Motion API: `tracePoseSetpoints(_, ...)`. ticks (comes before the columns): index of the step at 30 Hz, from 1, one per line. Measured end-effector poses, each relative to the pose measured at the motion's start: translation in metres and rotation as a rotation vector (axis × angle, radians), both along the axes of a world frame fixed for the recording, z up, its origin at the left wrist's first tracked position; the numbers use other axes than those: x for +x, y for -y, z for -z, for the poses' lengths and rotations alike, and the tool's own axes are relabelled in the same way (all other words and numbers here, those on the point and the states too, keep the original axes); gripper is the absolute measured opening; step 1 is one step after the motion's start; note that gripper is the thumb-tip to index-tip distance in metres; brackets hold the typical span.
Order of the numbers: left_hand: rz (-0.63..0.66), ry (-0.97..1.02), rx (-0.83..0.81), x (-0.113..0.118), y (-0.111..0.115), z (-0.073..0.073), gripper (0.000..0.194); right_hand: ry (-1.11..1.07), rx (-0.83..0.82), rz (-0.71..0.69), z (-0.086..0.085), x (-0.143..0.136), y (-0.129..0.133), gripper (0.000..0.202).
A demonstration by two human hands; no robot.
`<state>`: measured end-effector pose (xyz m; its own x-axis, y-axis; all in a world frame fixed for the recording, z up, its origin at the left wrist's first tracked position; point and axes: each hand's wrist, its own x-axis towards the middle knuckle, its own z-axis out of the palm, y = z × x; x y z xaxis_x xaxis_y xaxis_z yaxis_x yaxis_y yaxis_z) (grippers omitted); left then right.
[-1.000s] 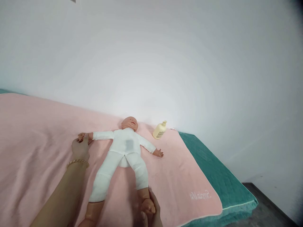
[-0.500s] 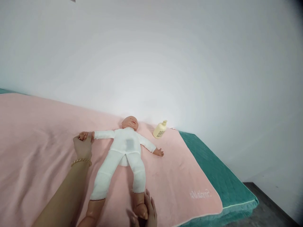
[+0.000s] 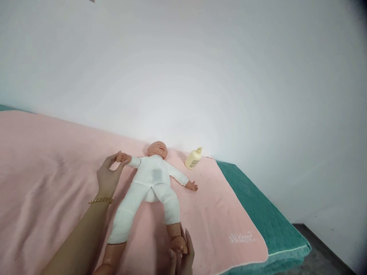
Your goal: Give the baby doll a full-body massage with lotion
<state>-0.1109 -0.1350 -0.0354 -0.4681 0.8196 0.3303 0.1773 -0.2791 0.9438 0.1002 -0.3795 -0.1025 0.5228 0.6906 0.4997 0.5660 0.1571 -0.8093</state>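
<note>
A baby doll [image 3: 155, 172] with a white cloth body and bare head, hands and feet lies on its back on a pink blanket [image 3: 218, 217]. My left hand [image 3: 110, 173], a gold bracelet at its wrist, grips the doll's hand at image left between thumb and fingers. That doll arm is bent and raised toward the body. At the bottom, my right hand [image 3: 185, 256] is wrapped round the doll's foot on the image's right; part of the palm lies behind the foot. The doll's other arm stretches out on the blanket.
A pale yellow pump bottle [image 3: 193, 158] stands right of the doll's head. The blanket covers a green padded surface [image 3: 258, 202] whose edge shows at right. A white wall [image 3: 183, 76] rises behind. Dark floor [image 3: 321, 252] shows at lower right.
My left hand has moved right and slightly up, pushing the doll's hand toward its body. My right hand and the held foot have shifted slightly right and up.
</note>
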Motion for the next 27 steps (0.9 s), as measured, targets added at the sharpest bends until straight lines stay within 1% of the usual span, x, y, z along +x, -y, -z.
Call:
tracePoseSetpoints(5, 0.126, -0.145, 0.028, 0.005, 0.006, -0.001, 0.029, -0.067, -0.004, -0.004, -0.012, -0.008, -0.023, 0.059)
tracePoseSetpoints(7, 0.146, -0.224, 0.054, 0.007, 0.007, 0.0, 0.028, -0.07, -0.008, -0.039, -0.02, -0.009, -0.033, 0.057)
tracePoseSetpoints(9, 0.157, -0.315, 0.086, 0.01, 0.007, 0.001, 0.027, -0.039, -0.027, -0.102, -0.03, -0.009, -0.044, 0.054)
tracePoseSetpoints(12, 0.211, -0.444, 0.184, 0.015, 0.007, 0.002, 0.027, 0.029, -0.043, -0.154, -0.046, -0.01, -0.06, 0.051)
tracePoseSetpoints(16, 0.285, -0.518, 0.372, 0.02, 0.003, 0.005, 0.023, 0.055, -0.043, -0.156, -0.06, -0.015, -0.077, 0.053)
tracePoseSetpoints(20, 0.339, -0.568, 0.468, 0.02, 0.0, 0.005, 0.022, 0.032, -0.062, -0.181, -0.064, -0.018, -0.085, 0.053)
tracePoseSetpoints(24, 0.378, -0.591, 0.489, 0.019, -0.002, 0.005, 0.022, 0.015, -0.09, -0.202, -0.061, -0.017, -0.086, 0.051)
tracePoseSetpoints(27, 0.381, -0.602, 0.51, 0.019, -0.003, 0.006, 0.022, 0.008, -0.114, -0.193, -0.057, -0.016, -0.083, 0.052)
